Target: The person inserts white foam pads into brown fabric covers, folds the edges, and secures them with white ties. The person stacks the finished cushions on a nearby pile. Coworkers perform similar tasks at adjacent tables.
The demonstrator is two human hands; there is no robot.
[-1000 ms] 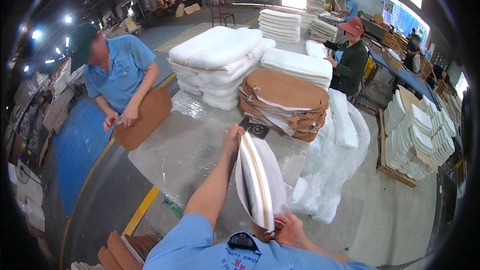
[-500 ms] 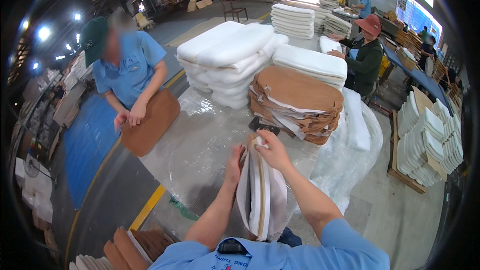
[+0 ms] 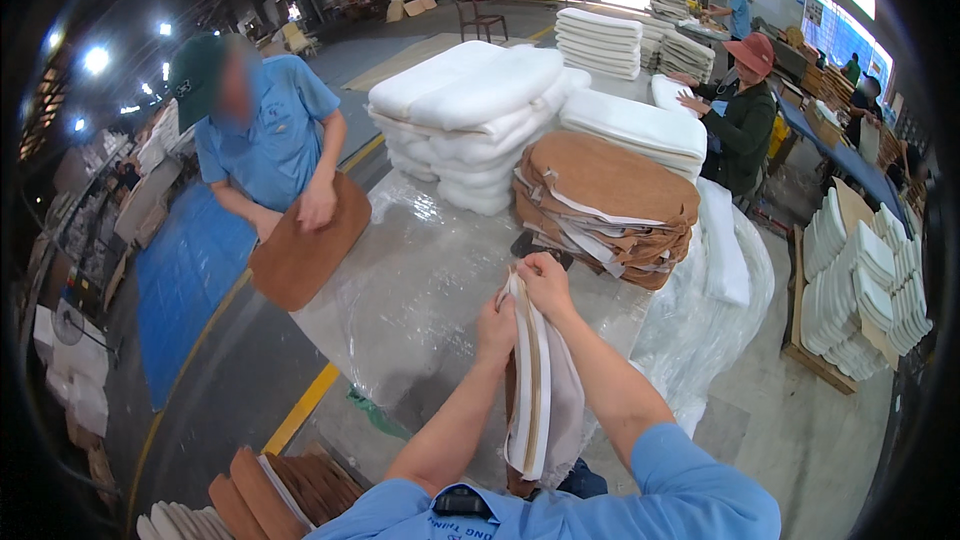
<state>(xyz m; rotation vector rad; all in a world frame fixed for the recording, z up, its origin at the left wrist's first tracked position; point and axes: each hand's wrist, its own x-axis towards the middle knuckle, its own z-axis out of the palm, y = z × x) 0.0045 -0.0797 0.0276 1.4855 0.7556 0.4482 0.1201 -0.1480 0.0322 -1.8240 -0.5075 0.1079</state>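
Observation:
A cushion cover (image 3: 562, 395) hangs upright in front of me at the table's near side. Its pale lining faces out, brown fabric shows along the left, and a zipper (image 3: 535, 390) on white tape runs down it. My right hand (image 3: 546, 285) is closed on the cover's top end. Just below and to the left, my left hand (image 3: 496, 328) grips the left edge of the same end, fingers bent in. Beyond my hands stands a stack of brown covers (image 3: 610, 190), with a small dark object (image 3: 540, 250) at its foot.
Piles of white foam pads (image 3: 460, 90) stand on the plastic-covered table (image 3: 400, 280). At left, a co-worker (image 3: 265, 125) handles a brown cushion (image 3: 310, 245); another person (image 3: 740, 125) works at far right. Brown cushions (image 3: 255, 495) stand low at left, and pads fill a pallet (image 3: 815, 355) at right.
My left hand has moved in and closed on the cover's edge beside my right hand. The cover now hangs narrower. The left co-worker's hands have shifted over the brown cushion.

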